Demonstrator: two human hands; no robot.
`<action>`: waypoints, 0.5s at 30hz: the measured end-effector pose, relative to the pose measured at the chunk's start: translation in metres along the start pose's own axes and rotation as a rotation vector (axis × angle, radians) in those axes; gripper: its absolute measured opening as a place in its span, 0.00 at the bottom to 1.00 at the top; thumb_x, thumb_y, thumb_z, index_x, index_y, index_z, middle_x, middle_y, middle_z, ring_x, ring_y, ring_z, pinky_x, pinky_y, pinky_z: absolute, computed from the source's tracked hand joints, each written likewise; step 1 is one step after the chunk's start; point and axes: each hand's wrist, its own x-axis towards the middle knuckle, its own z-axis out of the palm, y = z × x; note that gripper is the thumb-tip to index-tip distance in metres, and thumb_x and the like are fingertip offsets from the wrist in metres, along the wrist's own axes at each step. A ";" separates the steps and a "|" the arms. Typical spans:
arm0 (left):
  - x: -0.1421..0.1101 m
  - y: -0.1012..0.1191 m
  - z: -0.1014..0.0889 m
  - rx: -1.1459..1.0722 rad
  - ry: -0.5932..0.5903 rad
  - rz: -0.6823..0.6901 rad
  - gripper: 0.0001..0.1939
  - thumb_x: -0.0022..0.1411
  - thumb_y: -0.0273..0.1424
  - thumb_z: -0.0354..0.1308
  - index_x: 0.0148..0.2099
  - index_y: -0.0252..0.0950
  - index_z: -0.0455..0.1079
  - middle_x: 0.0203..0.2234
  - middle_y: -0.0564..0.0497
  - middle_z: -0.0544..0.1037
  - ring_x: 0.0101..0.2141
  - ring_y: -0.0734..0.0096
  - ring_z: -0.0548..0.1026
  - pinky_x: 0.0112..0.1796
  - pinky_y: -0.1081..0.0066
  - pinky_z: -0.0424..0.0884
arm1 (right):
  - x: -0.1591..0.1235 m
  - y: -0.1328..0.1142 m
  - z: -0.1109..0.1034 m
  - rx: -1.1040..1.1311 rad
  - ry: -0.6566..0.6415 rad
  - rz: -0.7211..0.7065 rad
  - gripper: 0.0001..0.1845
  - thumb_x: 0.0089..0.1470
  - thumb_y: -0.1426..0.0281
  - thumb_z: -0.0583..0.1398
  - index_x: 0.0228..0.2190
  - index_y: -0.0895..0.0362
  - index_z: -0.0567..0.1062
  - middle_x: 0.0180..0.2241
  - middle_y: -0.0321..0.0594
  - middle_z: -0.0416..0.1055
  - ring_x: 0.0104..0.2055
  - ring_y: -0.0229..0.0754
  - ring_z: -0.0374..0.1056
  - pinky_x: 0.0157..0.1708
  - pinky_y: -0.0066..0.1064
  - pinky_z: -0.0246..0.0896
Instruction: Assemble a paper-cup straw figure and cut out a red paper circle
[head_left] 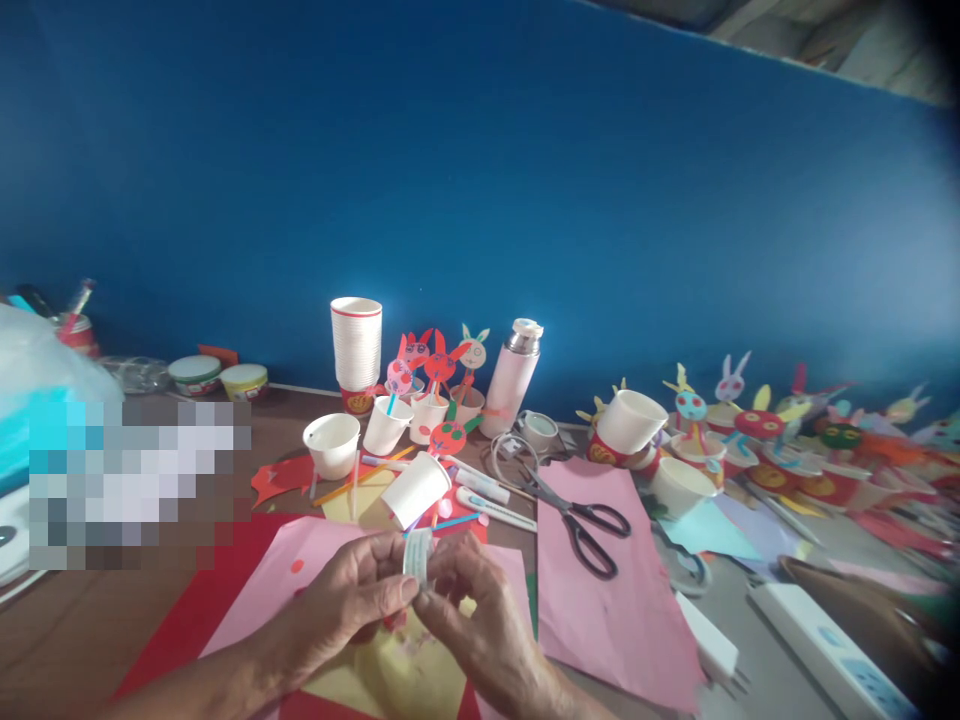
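Observation:
My left hand point(356, 595) and my right hand point(472, 605) meet low in the middle, both pinched on a small roll of white tape point(418, 556) held upright between the fingertips. Under the hands lie pink paper point(300, 570) and a yellow sheet point(405, 670) on red paper point(217, 590). Just beyond the tape lies a tipped white paper cup point(416, 488) with a blue straw point(454, 523) beside it.
Black-handled scissors point(581, 520) lie on a second pink sheet point(622, 600) to the right. A stack of cups point(356, 345), a pink flask point(514, 378), loose cups and paper rabbit figures point(442, 365) stand by the blue wall. A white power strip point(821, 640) lies at the right.

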 end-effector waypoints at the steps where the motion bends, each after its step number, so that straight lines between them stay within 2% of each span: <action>1: 0.001 0.000 0.000 -0.008 0.002 0.002 0.17 0.45 0.41 0.66 0.32 0.35 0.70 0.18 0.54 0.69 0.18 0.76 0.64 0.19 0.76 0.51 | 0.001 0.003 0.000 0.008 0.010 0.002 0.09 0.50 0.65 0.62 0.27 0.58 0.71 0.29 0.35 0.64 0.26 0.33 0.61 0.24 0.23 0.56; 5: 0.005 -0.003 0.000 -0.089 -0.013 -0.079 0.15 0.45 0.40 0.66 0.31 0.35 0.69 0.16 0.55 0.68 0.14 0.81 0.59 0.16 0.78 0.47 | 0.002 0.013 0.002 0.047 0.027 0.029 0.08 0.50 0.66 0.62 0.27 0.58 0.71 0.27 0.34 0.65 0.23 0.32 0.60 0.23 0.23 0.55; 8: 0.009 -0.008 -0.002 -0.189 0.002 -0.146 0.15 0.51 0.41 0.62 0.26 0.34 0.66 0.15 0.57 0.67 0.11 0.87 0.50 0.15 0.80 0.42 | 0.004 0.013 0.004 0.079 -0.012 0.084 0.04 0.48 0.71 0.61 0.29 0.59 0.71 0.26 0.34 0.67 0.22 0.32 0.61 0.22 0.22 0.54; 10: 0.011 -0.013 -0.004 -0.244 0.002 -0.145 0.16 0.55 0.41 0.59 0.24 0.33 0.65 0.15 0.56 0.68 0.11 0.89 0.46 0.14 0.80 0.40 | 0.004 0.011 0.005 0.109 -0.045 0.116 0.05 0.48 0.73 0.60 0.31 0.59 0.71 0.24 0.33 0.68 0.22 0.33 0.62 0.22 0.23 0.55; 12: 0.012 -0.016 -0.006 -0.285 0.003 -0.139 0.16 0.56 0.40 0.57 0.23 0.32 0.65 0.15 0.56 0.69 0.10 0.90 0.45 0.14 0.80 0.39 | 0.004 0.010 0.005 0.177 -0.078 0.161 0.07 0.48 0.70 0.60 0.32 0.60 0.70 0.21 0.34 0.69 0.22 0.35 0.63 0.23 0.23 0.56; 15: 0.011 -0.018 -0.004 -0.326 0.077 -0.220 0.16 0.51 0.40 0.61 0.22 0.33 0.65 0.13 0.57 0.68 0.10 0.90 0.45 0.13 0.80 0.38 | 0.003 0.012 0.006 0.331 -0.118 0.246 0.12 0.47 0.65 0.61 0.32 0.60 0.70 0.20 0.35 0.69 0.21 0.37 0.65 0.22 0.25 0.59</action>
